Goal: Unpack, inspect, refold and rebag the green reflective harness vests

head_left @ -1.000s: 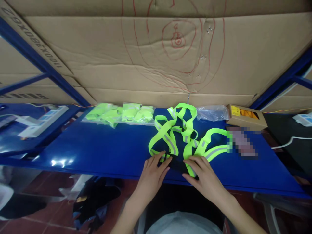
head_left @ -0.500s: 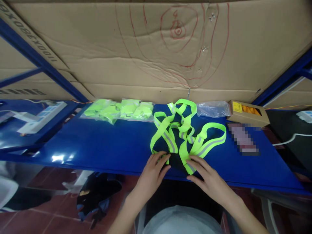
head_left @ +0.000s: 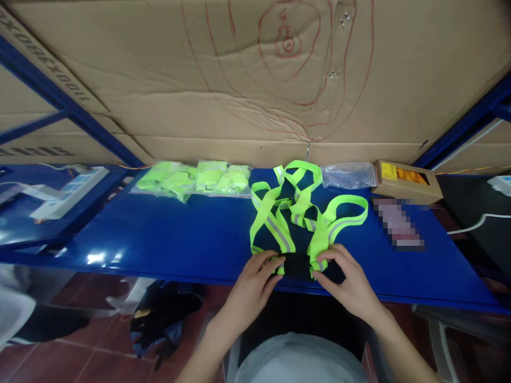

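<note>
A neon yellow-green reflective strap (head_left: 281,234) with a grey stripe lies in loose loops on the blue table (head_left: 199,229), near its front edge. My left hand (head_left: 258,274) is closed on one end of it, the fingers partly covering that end. On the right, my right hand (head_left: 345,274) pinches another end of the strap between thumb and fingers. A dark gap of table shows between the two held ends. The remaining loops spread away from me toward the cardboard at the back.
Bagged neon straps (head_left: 179,178) lie at the back left. A clear plastic bag (head_left: 347,175) and an open cardboard box (head_left: 409,181) stand at the back right, with a blurred-out phone-like item (head_left: 399,223) in front. A white power strip (head_left: 69,191) sits far left.
My right hand has closed on the right strap end, which is now folded and drawn up. My left hand has moved slightly right with its end.
</note>
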Tool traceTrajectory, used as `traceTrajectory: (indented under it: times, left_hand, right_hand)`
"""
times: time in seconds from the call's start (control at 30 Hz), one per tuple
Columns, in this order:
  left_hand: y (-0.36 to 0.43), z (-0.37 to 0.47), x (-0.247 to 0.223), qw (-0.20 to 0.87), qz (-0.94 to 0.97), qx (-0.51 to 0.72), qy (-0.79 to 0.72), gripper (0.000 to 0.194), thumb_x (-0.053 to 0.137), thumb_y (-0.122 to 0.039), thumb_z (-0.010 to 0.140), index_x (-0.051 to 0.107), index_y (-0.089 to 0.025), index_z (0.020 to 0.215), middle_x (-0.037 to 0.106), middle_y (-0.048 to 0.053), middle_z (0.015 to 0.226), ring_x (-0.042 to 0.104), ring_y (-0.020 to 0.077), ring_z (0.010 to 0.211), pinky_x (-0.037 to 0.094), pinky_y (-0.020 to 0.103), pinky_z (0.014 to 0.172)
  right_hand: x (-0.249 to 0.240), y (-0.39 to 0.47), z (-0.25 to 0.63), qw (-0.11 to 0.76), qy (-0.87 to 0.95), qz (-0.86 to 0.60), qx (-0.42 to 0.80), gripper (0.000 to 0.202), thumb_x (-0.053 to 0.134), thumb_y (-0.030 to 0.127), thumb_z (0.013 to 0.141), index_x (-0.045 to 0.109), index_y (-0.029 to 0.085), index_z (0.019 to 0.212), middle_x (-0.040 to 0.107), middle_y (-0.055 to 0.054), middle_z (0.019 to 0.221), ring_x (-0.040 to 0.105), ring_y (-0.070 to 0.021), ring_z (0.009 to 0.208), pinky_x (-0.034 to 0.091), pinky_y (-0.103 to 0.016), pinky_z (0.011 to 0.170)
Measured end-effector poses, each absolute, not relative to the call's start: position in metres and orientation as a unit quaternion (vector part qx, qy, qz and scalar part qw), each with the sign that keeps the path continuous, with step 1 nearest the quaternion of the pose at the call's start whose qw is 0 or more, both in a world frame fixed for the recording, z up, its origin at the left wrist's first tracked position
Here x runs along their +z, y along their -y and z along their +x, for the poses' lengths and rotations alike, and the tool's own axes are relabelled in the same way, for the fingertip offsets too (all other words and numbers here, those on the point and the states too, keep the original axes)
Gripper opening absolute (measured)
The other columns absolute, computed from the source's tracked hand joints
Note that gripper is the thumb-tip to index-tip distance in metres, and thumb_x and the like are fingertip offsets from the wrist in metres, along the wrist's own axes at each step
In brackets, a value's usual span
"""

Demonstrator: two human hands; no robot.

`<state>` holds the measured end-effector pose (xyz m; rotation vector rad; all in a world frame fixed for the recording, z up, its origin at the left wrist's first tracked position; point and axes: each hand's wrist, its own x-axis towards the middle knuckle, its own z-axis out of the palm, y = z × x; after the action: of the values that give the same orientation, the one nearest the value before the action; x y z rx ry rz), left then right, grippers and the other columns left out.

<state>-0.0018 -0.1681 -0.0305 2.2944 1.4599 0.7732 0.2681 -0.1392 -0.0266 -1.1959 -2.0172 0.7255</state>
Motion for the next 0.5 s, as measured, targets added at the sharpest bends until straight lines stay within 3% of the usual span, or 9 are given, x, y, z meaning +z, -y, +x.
traceTrajectory:
  times: [0.07,0.27,0.37,0.5]
  left_hand:
    - [0.170,0.000,-0.029,0.128,0.812,0.244,-0.515,0.038,0.053,-0.022,0.103,0.060,-0.028,0.140,0.064,0.011,0.136,0.064,0.0258,0.120,0.057,0.043,0.100]
    - [0.182,0.019,-0.024,-0.026,0.824,0.178,-0.538,0.045,0.049,-0.009,0.097,0.064,-0.026,0.136,0.062,0.012,0.142,0.063,0.0306,0.121,0.048,0.049,0.098]
    - [0.191,0.032,-0.027,-0.030,0.828,0.180,-0.531,0.043,0.055,-0.024,0.100,0.061,-0.027,0.142,0.061,0.011,0.145,0.057,0.0321,0.131,0.040,0.051,0.108]
    - [0.200,0.045,-0.039,-0.037,0.844,0.187,-0.502,0.055,0.055,-0.044,0.102,0.049,-0.031,0.154,0.058,0.012,0.149,0.047,0.0326,0.142,0.021,0.055,0.121]
  right_hand:
    - [-0.029,0.144,0.269,0.329,0.769,-0.486,0.253,0.015,0.065,0.032,0.096,0.062,0.026,0.109,0.067,-0.008,0.109,0.066,-0.0260,0.103,0.056,-0.039,0.087]
    - [-0.030,0.154,0.268,0.240,0.833,-0.459,0.196,0.037,0.063,0.037,0.100,0.059,0.030,0.136,0.065,-0.011,0.131,0.059,-0.0321,0.126,0.050,-0.051,0.103]
    - [-0.022,0.151,0.270,0.221,0.848,-0.428,0.220,0.037,0.060,0.036,0.102,0.060,0.031,0.138,0.065,-0.011,0.135,0.060,-0.0301,0.127,0.052,-0.048,0.104]
    - [-0.010,0.141,0.272,0.231,0.833,-0.406,0.297,0.040,0.052,0.032,0.106,0.054,0.032,0.146,0.065,-0.008,0.140,0.062,-0.0234,0.129,0.053,-0.039,0.108]
